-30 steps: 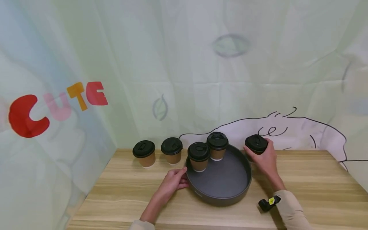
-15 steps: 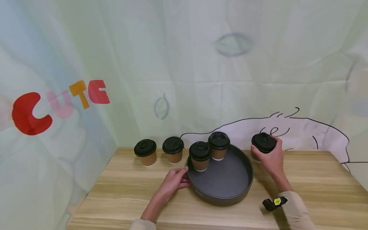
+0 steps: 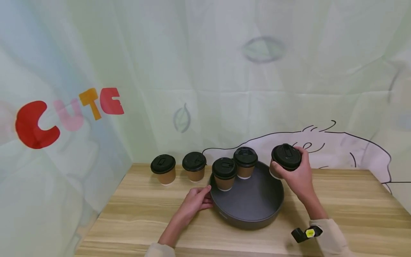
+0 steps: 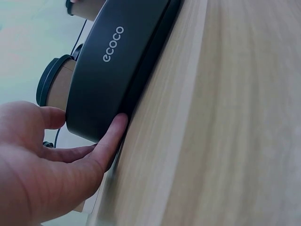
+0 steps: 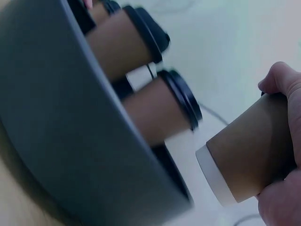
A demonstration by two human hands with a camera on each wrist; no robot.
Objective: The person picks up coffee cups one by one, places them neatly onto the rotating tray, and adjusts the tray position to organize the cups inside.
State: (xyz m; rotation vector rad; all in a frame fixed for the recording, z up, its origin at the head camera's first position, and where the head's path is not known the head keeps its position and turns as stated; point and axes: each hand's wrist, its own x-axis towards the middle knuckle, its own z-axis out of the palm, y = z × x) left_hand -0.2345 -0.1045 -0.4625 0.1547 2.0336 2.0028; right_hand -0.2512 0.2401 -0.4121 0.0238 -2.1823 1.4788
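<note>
In the head view my right hand (image 3: 300, 180) grips a brown paper coffee cup (image 3: 287, 159) with a black lid, tilted, near the right back rim of a round dark grey tray (image 3: 247, 222). In the right wrist view, the gripped coffee cup (image 5: 249, 153) is raised apart from the tray wall (image 5: 89, 141), its white base showing. My left hand (image 3: 192, 204) holds the tray's left side, thumb at the rim and fingers low on the wall, as the left wrist view shows. Two lidded coffee cups, one in front (image 3: 224, 175) and one behind (image 3: 245, 163), stand inside the tray.
Two more lidded coffee cups, one at far left (image 3: 163, 169) and one beside it (image 3: 194, 166), stand on the wooden table (image 3: 138, 221) left of the tray. A printed curtain (image 3: 218, 78) hangs behind the table. A black wrist camera (image 3: 306, 233) sits on the right sleeve.
My right hand has lifted the coffee cup off the table behind the tray's right and brought it left, over by the rim. The left hand and the other cups keep their places.
</note>
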